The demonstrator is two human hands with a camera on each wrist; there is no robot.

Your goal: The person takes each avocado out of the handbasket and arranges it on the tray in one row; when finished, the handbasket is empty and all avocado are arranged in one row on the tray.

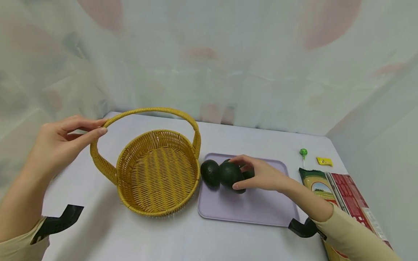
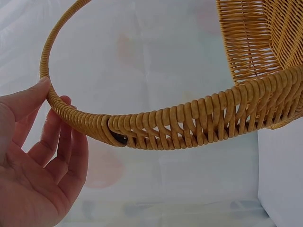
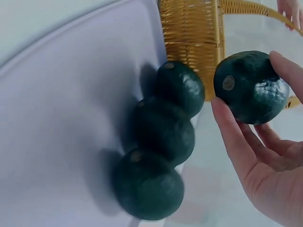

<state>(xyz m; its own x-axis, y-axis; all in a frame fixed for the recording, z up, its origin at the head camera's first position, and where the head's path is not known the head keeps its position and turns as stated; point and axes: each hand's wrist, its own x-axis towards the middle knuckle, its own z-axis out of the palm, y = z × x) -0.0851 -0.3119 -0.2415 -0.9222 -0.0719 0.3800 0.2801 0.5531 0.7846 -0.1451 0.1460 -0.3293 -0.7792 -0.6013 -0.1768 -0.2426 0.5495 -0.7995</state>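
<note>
With thumb and fingers, my left hand [image 1: 62, 143] pinches the left side of the handle of a yellow-brown wicker basket [image 1: 119, 159]. Its woven bottom shows bare in the head view. My right hand [image 1: 258, 174] grips a dark green avocado [image 3: 251, 87] between thumb and fingers, above a pale lilac tray [image 1: 222, 214]. Three more avocados lie in a row on that tray in the right wrist view: one nearest the basket [image 3: 180, 87], a middle avocado [image 3: 163, 130] and a third avocado [image 3: 149, 184]. From the head, my right hand and the held avocado partly cover them.
Right of the tray lie a green lollipop [image 1: 303, 152], a small yellow packet [image 1: 324, 161] and a large red and green printed bag [image 1: 346, 188], partly under my right forearm. The white table [image 1: 156, 239] ends at a patterned curtain [image 1: 228, 72] behind.
</note>
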